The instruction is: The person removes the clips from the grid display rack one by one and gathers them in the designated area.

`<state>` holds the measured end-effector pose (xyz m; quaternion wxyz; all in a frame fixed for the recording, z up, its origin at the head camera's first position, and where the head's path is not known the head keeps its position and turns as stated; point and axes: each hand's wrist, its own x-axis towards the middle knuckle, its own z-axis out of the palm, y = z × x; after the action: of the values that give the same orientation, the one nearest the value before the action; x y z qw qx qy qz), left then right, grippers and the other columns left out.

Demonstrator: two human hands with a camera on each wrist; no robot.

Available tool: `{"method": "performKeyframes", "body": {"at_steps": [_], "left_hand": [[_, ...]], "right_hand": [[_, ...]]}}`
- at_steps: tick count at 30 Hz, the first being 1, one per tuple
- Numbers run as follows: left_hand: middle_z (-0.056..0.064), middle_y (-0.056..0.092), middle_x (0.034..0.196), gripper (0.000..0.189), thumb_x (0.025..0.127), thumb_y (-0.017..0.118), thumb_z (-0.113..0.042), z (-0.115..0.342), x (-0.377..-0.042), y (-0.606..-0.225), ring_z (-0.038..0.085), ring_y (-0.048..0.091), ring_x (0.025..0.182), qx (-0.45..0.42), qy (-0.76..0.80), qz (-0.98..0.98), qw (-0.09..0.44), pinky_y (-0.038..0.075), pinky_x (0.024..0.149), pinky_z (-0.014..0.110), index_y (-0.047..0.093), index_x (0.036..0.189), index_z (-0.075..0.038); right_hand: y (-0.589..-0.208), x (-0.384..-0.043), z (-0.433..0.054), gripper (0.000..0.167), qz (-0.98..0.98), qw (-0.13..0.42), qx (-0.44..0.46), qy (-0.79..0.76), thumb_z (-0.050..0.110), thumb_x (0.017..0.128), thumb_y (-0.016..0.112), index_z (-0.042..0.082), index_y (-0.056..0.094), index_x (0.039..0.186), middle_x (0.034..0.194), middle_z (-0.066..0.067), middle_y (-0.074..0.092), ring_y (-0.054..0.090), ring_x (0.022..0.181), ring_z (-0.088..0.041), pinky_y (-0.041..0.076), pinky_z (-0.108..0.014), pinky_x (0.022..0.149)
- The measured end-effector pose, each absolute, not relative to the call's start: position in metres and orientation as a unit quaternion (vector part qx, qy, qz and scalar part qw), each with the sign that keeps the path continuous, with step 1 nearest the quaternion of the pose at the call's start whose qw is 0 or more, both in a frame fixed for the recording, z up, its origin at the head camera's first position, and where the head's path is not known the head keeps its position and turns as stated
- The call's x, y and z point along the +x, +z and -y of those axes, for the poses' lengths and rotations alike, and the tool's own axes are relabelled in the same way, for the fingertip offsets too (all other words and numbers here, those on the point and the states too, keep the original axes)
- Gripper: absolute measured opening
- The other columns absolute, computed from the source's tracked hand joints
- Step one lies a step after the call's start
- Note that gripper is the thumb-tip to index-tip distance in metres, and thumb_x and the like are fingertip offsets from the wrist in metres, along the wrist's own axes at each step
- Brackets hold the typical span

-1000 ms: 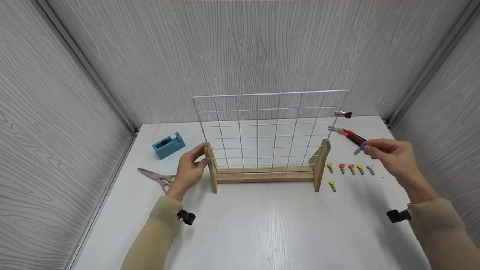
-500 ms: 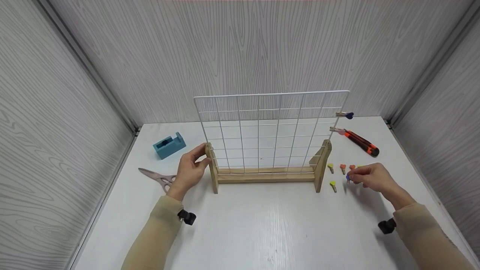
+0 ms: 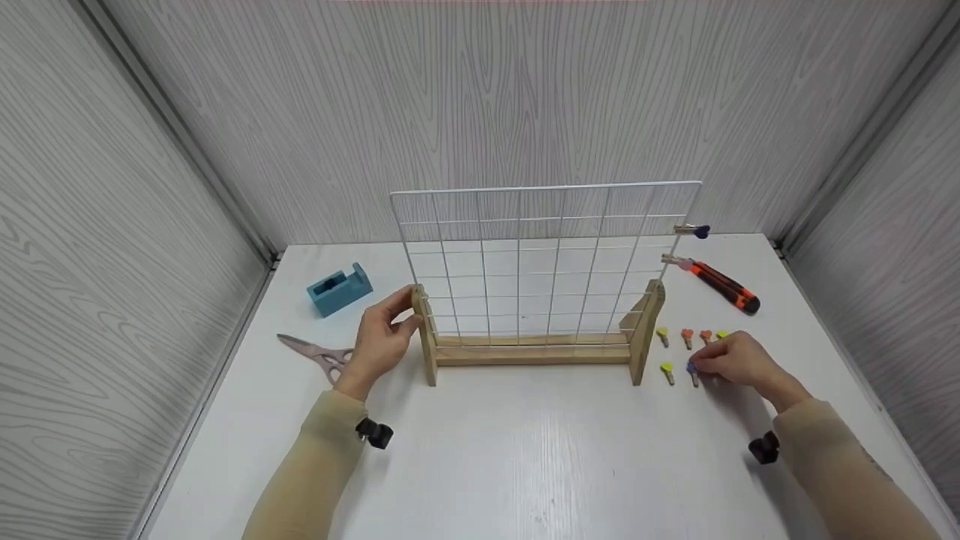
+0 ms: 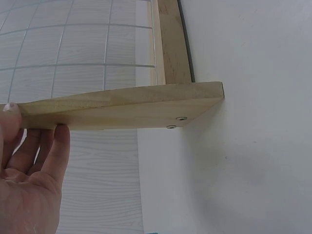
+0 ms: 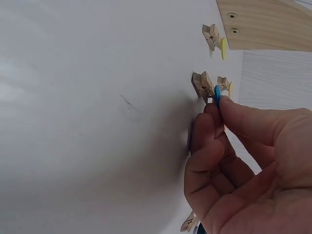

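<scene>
A white wire grid panel (image 3: 546, 187) stands in a wooden stand (image 3: 532, 359) in the middle of the table. My left hand (image 3: 381, 341) grips the top of the stand's left side piece (image 4: 122, 105), thumb and fingers on opposite edges. On the right, my right hand (image 3: 739, 360) pinches the blue heart of a mini clothespin (image 5: 217, 95), which is right at the tabletop, beside a yellow-heart clothespin (image 3: 667, 373). Behind it is a row of others, among them an orange one (image 3: 687, 337); the hand hides part of that row.
Dark purple (image 3: 691, 231) and pink (image 3: 679, 261) clothespins are clipped to the grid's right edge. A utility knife (image 3: 726, 288) lies at the back right. Scissors (image 3: 315, 352) and a teal tape dispenser (image 3: 339, 291) are on the left. Walls enclose the table's back and sides.
My right hand has carried the blue clothespin down and left from beside the utility knife to the tabletop next to the front yellow clothespin. The left hand keeps its grip on the stand.
</scene>
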<state>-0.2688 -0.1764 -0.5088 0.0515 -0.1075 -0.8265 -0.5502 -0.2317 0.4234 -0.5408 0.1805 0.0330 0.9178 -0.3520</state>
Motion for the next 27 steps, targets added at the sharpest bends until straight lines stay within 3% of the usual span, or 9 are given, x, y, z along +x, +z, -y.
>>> {"method": "performKeyframes", "body": {"at_steps": [10,15,20,24,27], "left_hand": [[0.023,0.066,0.16,0.058,0.106,0.065,0.005,0.176,-0.269,-0.508,0.04,0.062,0.154,-0.108,-0.552,0.825,0.052,0.057,0.122,0.053,0.055,0.163,0.0],[0.023,0.066,0.16,0.058,0.106,0.065,0.006,0.176,-0.27,-0.509,0.04,0.061,0.154,-0.112,-0.56,0.819,0.051,0.056,0.123,0.052,0.055,0.163,0.001],[0.022,0.066,0.16,0.057,0.106,0.064,0.006,0.176,-0.27,-0.509,0.04,0.062,0.153,-0.111,-0.556,0.822,0.051,0.058,0.122,0.051,0.056,0.163,0.0],[0.022,0.067,0.159,0.057,0.106,0.065,0.005,0.176,-0.269,-0.509,0.039,0.062,0.153,-0.11,-0.56,0.819,0.051,0.06,0.12,0.048,0.056,0.162,0.001],[0.022,0.066,0.16,0.058,0.107,0.066,0.005,0.177,-0.269,-0.51,0.039,0.061,0.155,-0.11,-0.564,0.817,0.048,0.061,0.119,0.045,0.054,0.163,0.002]], "right_hand": [[-0.539,-0.232,-0.422,0.024,-0.927,0.174,0.034,-0.331,0.015,0.105,0.075,0.0,0.085,0.121,0.105,-0.003,0.082,0.063,0.084,-0.012,0.054,-0.023,0.067],[-0.538,-0.231,-0.423,0.028,-0.932,0.171,0.033,-0.319,0.019,0.106,0.075,-0.001,0.084,0.124,0.11,-0.01,0.082,0.065,0.087,-0.015,0.054,-0.024,0.068],[-0.529,-0.231,-0.424,0.039,-0.933,0.161,0.04,-0.32,0.026,0.108,0.073,-0.003,0.078,0.134,0.125,-0.023,0.079,0.07,0.094,-0.018,0.058,-0.023,0.071],[-0.515,-0.228,-0.421,0.045,-0.931,0.115,0.039,-0.343,0.03,0.11,0.072,-0.003,0.075,0.14,0.129,-0.026,0.08,0.074,0.096,-0.014,0.06,-0.022,0.073],[-0.501,-0.225,-0.417,0.045,-0.929,0.058,0.031,-0.365,0.032,0.111,0.072,-0.001,0.075,0.141,0.125,-0.022,0.083,0.075,0.092,-0.003,0.061,-0.021,0.073]]}}
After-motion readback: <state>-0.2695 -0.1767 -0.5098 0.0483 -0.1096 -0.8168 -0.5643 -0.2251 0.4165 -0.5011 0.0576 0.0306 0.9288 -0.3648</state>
